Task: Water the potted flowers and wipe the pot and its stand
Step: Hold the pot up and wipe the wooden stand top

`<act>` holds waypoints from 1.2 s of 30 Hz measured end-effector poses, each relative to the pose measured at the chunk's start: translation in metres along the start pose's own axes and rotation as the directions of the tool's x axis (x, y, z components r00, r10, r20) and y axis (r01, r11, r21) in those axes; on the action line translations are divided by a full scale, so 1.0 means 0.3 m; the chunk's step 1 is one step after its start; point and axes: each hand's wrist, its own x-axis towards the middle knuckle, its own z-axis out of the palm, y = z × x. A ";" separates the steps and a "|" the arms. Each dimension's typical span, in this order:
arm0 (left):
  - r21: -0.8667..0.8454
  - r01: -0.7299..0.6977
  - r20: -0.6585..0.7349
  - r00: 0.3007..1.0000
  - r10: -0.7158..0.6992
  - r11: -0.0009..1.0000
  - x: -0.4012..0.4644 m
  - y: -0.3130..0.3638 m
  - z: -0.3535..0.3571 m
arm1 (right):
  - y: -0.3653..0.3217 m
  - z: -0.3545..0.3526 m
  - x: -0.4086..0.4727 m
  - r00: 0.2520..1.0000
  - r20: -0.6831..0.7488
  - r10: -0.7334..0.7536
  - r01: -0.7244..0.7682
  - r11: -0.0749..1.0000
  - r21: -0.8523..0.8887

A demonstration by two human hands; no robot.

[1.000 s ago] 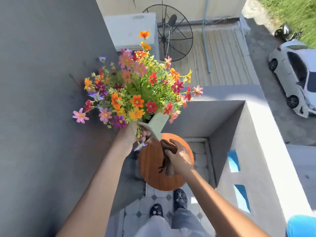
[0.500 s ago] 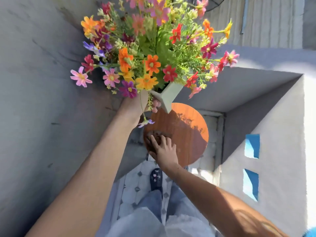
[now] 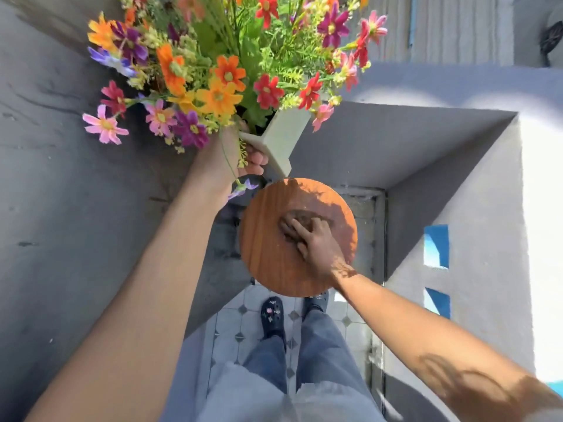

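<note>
The bushy bunch of orange, red, pink and purple flowers (image 3: 225, 65) in a pale square tapered pot (image 3: 281, 141) was held aloft, judged to clear the round, smooth wooden stand top (image 3: 271, 257) for wiping. The left hand (image 3: 234, 159) had its grip wrapped around the pot's base. The right hand (image 3: 316, 245) pressed flat, fingers spread, on a crumpled brown cloth (image 3: 300, 217) at mid-stand.
</note>
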 end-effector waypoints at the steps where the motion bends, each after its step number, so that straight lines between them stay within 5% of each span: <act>1: 0.001 -0.008 -0.007 1.000 0.008 1.000 -0.001 0.002 -0.002 | -0.056 0.033 -0.037 0.997 0.042 -0.064 0.064 0.998 0.001; 7: -0.067 0.046 0.046 0.998 -0.043 0.997 -0.011 -0.004 0.011 | -0.092 0.131 -0.114 0.861 0.179 -0.475 0.489 0.872 -0.039; 9: -0.076 0.019 0.046 0.999 -0.015 0.997 -0.007 0.016 0.013 | -0.007 0.036 -0.007 0.928 0.072 -0.364 0.369 0.927 -0.065; 11: -0.080 -0.005 0.032 0.999 0.008 0.997 -0.002 0.026 0.018 | 0.095 -0.076 0.104 0.990 -0.127 -0.052 0.056 0.998 0.026; 13: -0.067 -0.020 0.025 0.999 0.022 0.998 0.005 0.029 0.022 | 0.134 -0.128 0.162 0.953 -0.185 0.242 -0.213 0.963 0.165; 14: -0.062 -0.021 0.018 1.000 0.022 0.998 0.010 0.027 0.025 | 0.111 -0.123 0.169 0.942 -0.196 0.271 -0.241 0.957 0.164; 19: -0.076 -0.007 0.016 1.000 0.008 0.997 0.018 0.034 0.057 | -0.136 0.018 0.066 0.996 -0.010 -0.088 0.088 0.996 0.024; 24: -0.069 0.005 0.043 0.999 -0.002 0.998 0.028 0.030 0.050 | -0.213 0.075 0.063 0.883 0.186 -0.430 0.442 0.897 -0.027; 26: -0.041 -0.006 0.040 0.999 0.008 0.999 0.034 0.025 0.041 | -0.140 0.037 0.151 0.930 0.091 -0.356 0.361 0.932 -0.046; 28: -0.039 -0.018 0.033 0.999 0.019 0.999 0.036 0.018 0.034 | -0.055 -0.028 0.244 0.993 -0.058 -0.106 0.106 0.994 0.000; 31: -0.042 -0.022 0.042 0.999 0.023 0.999 0.032 0.009 0.036 | 0.020 -0.067 0.316 0.948 -0.200 0.247 -0.222 0.965 0.139; 36: -0.042 -0.022 0.035 0.999 0.023 0.999 0.022 -0.014 0.030 | -0.161 0.074 0.129 0.991 -0.133 0.013 -0.007 0.999 0.041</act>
